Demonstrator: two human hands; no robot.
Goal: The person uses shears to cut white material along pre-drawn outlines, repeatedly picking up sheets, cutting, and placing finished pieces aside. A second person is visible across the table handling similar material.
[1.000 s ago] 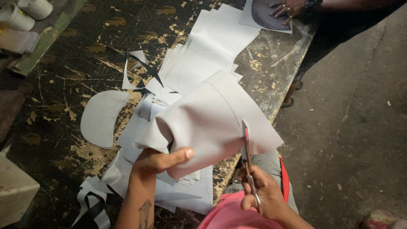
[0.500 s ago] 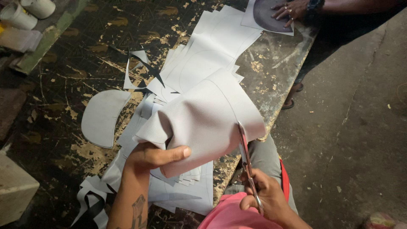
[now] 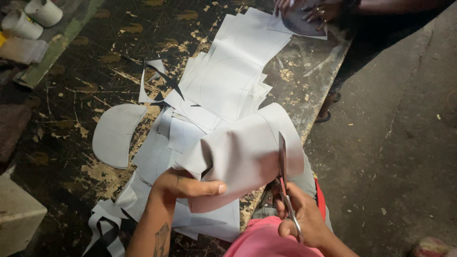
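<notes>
The sheet [image 3: 243,157] of pale grey material is held up over the near edge of the worktable [image 3: 95,71], bowed and folded where it is gripped, with a faint curved line drawn across it. The left hand [image 3: 183,185] grasps the sheet at its lower left corner, thumb laid flat over the front and the other fingers tucked behind the fold. The right hand [image 3: 302,219] is clenched through the handles of a pair of scissors [image 3: 284,176], whose blades point upward and away from the person and bite into the sheet's right-hand part, just inside its edge. Beneath the held sheet lies a loose pile of similar sheets [image 3: 228,81], fanned out across the table toward its far side, some marked with the same curved outline. A cut half-round piece [image 3: 114,135] lies flat to the left of the pile, apart from it, and narrow offcuts [image 3: 102,228] trail over the table's near left corner. The tabletop is dark, scarred and flaked with pale patches. At the far left stand two white cups [image 3: 33,16]. At the far end another person's hands [image 3: 309,9] rest on a sheet of their own, well apart from the scissors.
</notes>
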